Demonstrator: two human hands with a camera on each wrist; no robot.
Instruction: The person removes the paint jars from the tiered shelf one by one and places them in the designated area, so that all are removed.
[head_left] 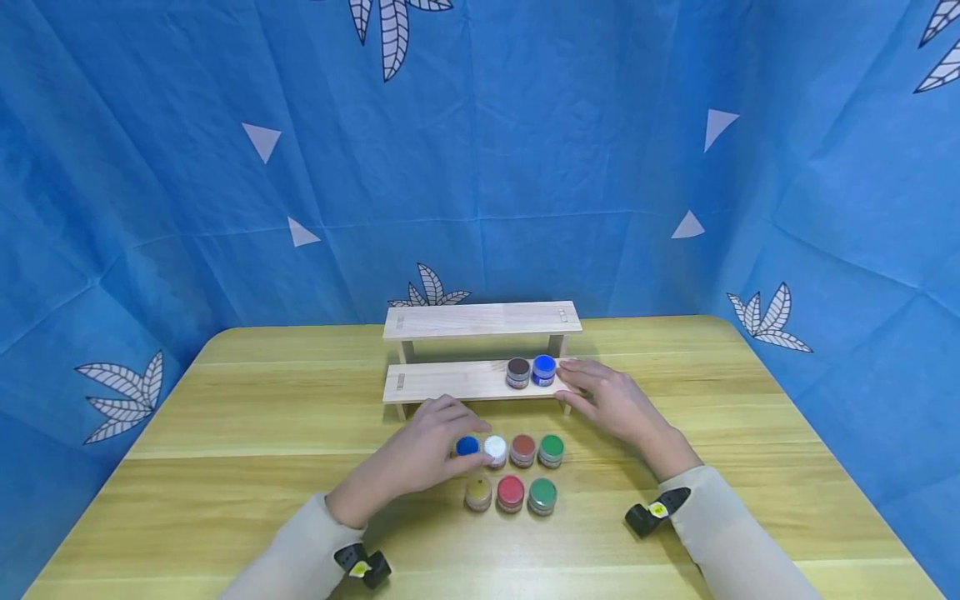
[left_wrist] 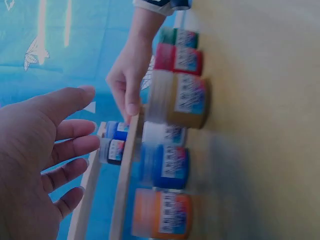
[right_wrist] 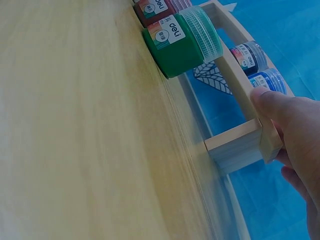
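In the head view my left hand (head_left: 435, 442) hovers over the left end of two rows of small paint jars. Its fingers are loosely bent, and the left wrist view shows nothing in its grasp. Nearest it are a blue jar (head_left: 467, 447), a white jar (head_left: 495, 450) and a yellow-ochre jar (head_left: 478, 492). An orange jar (left_wrist: 162, 212), hidden in the head view, shows in the left wrist view. My right hand (head_left: 611, 400) grips the right end of the two-step wooden shelf (head_left: 442, 382), thumb at the front edge. Beside its fingers stands a bright-blue jar (head_left: 543, 372) on the lower step.
A dark-brown jar (head_left: 517, 373) stands left of the bright-blue one. On the table (head_left: 262, 433) are also a red-brown jar (head_left: 522, 450), a red jar (head_left: 511, 493) and two green jars, one at the back (head_left: 551, 450). A blue cloth (head_left: 480, 167) hangs behind.
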